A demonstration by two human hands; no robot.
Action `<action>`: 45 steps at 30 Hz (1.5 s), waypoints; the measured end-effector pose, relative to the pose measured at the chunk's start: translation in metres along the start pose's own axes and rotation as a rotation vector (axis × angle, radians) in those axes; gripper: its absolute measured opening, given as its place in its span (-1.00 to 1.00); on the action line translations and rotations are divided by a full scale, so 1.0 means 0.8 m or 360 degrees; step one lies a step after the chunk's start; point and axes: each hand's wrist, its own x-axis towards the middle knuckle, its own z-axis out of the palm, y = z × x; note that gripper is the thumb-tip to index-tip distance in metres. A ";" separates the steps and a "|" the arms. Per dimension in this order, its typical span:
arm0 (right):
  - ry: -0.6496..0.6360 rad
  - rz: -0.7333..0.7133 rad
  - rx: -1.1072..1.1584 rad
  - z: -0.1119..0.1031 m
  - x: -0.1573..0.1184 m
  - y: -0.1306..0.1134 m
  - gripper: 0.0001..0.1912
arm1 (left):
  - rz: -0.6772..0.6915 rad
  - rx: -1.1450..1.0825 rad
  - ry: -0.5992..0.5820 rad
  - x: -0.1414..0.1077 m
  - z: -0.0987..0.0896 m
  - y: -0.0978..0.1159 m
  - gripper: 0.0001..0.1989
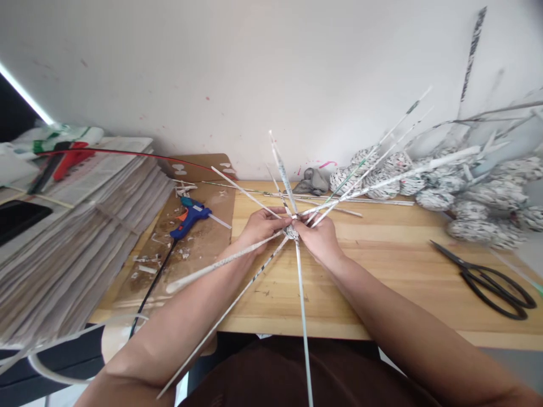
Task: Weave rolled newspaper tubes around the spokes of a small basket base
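Between both hands, above the wooden table, is a small woven piece of rolled newspaper (292,232), with long thin paper tubes spreading out from it in all directions. My left hand (263,226) is closed on its left side, fingers behind and thumb in front. On the right side my right hand (317,232) grips it too, thumb pressed near the centre. One paper tube (302,299) points down towards my body, another (229,260) slants over my left forearm, and several reach to the upper right. The fingertips behind the weave are partly hidden.
A blue glue gun (190,219) lies on brown cardboard (216,226) with paper scraps at left. Beyond it stands a tall newspaper stack (102,226). Black scissors (487,277) rest at right. Woven paper balls (441,186) and a grey cloth (313,182) sit along the wall.
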 end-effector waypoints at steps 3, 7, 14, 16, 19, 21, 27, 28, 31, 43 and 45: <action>-0.0007 0.0028 0.0077 0.001 -0.002 -0.006 -0.92 | 0.0012 -0.0050 -0.0032 0.001 0.000 0.000 -0.51; -0.0011 0.0093 0.0314 0.004 -0.005 -0.013 -0.89 | 0.0068 -0.0067 -0.0060 0.002 0.001 -0.001 -0.50; 0.0003 0.0251 0.0544 0.005 -0.008 -0.022 -0.78 | 0.0185 0.0003 0.0015 0.005 0.001 -0.001 -0.52; 0.0024 0.0286 0.0574 0.005 -0.008 -0.025 -0.73 | 0.0177 0.0041 -0.0005 0.006 0.000 -0.002 -0.54; 0.0031 0.0317 0.0600 0.004 -0.007 -0.028 -0.77 | 0.0174 0.0050 -0.0069 0.007 -0.003 -0.002 -0.55; 0.0047 0.0308 0.0584 0.004 -0.006 -0.028 -0.82 | 0.0151 0.0035 -0.0129 0.008 -0.004 -0.001 -0.56; 0.0083 0.0229 0.0547 0.004 -0.003 -0.023 -0.87 | 0.0107 -0.0014 -0.0116 0.008 -0.007 0.002 -0.61; 0.0079 0.0215 0.0531 0.004 -0.003 -0.021 -0.87 | 0.0081 -0.0031 -0.0101 0.008 -0.007 0.003 -0.62; 0.0052 0.0159 0.0442 0.003 -0.002 -0.016 -0.88 | 0.0019 -0.0052 -0.0059 0.006 -0.004 0.004 -0.67; -0.0051 -0.0048 0.0195 -0.001 -0.001 -0.008 -0.68 | -0.0202 0.0111 -0.0101 0.002 -0.005 0.006 -0.75; -0.0025 -0.0080 0.0159 -0.001 0.000 -0.007 -0.67 | -0.0221 0.0144 -0.0107 0.001 -0.004 0.006 -0.74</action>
